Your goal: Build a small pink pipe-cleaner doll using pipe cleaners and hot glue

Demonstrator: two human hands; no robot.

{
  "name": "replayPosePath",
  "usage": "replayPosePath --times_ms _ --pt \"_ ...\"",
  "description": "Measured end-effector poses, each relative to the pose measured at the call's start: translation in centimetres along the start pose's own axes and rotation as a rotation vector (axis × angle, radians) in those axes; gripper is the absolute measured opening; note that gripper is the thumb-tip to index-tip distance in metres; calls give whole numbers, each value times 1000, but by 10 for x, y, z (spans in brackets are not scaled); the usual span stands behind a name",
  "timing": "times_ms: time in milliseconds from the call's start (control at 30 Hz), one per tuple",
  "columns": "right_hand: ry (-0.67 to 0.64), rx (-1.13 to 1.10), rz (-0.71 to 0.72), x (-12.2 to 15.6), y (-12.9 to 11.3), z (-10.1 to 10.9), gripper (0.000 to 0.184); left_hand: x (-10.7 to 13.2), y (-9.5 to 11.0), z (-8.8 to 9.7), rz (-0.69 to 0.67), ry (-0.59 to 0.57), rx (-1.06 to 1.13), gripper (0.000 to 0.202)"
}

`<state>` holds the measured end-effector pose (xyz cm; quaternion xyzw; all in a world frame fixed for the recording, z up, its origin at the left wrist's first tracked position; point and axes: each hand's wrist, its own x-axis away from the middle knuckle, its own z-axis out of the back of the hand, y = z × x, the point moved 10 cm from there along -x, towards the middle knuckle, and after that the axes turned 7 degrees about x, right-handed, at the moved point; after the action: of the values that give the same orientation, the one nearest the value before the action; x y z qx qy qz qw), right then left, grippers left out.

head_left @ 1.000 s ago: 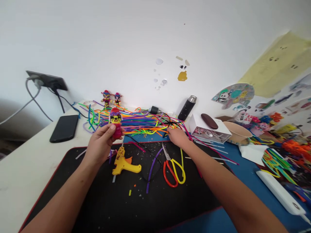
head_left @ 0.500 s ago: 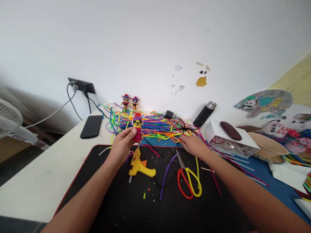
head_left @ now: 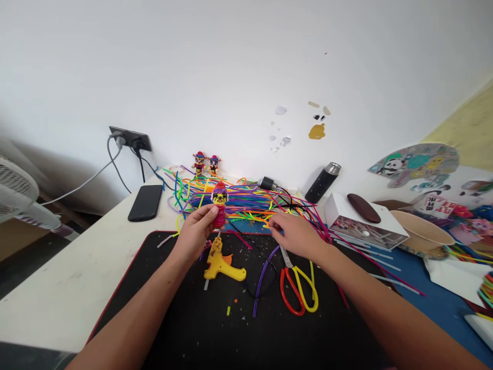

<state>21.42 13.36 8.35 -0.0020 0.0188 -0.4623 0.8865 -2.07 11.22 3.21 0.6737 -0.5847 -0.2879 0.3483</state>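
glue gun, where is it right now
In the head view the yellow glue gun lies on the black mat, just below the left hand and left of the scissors.

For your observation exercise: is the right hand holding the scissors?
No, the right hand hovers over the colourful sticks, while the scissors lie untouched on the black mat.

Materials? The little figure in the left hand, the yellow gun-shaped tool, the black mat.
Small red-and-yellow figure in the left hand: probably wound fuzzy craft stems, matching the strand pile behind. Yellow gun-shaped tool: moulded plastic, slight sheen, likely. Black red-edged mat: matte, maybe rubber or fabric; unclear.
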Motion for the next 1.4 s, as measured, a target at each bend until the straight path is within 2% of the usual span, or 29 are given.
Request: replayPosePath --times_ms 133,200,400,567,767,933,1100,1400 --pt "109 -76 -34 -3 3 18 7 -1 -2 0 6 -6 14 54" --pt "117 -134 -69 -5 6 20 5 -1 -5 1 17 -7 14 53" --pt "14 -322 -93 -10 0 4 4 0 -11 2 49 -1 10 51" --pt "-14 -517 -79 -18 -8 -3 4 1 -13 -2 75 -25 -18 51" --pt "-94 -887 -77 -27 -36 -12 11 4 -14 -3 94 -28 -63 50" --pt "-169 -1084 -86 -31 -57 -19 19 5 -20 -6 163 -40 -8 46" --pt "-168 -1158 -104 -36 -59 -25 25 5 -26 -8 252 -56 109 42" --pt "-233 -1202 -138 -31 -58 -42 28 9 -37 -12 354 -104 133 38"
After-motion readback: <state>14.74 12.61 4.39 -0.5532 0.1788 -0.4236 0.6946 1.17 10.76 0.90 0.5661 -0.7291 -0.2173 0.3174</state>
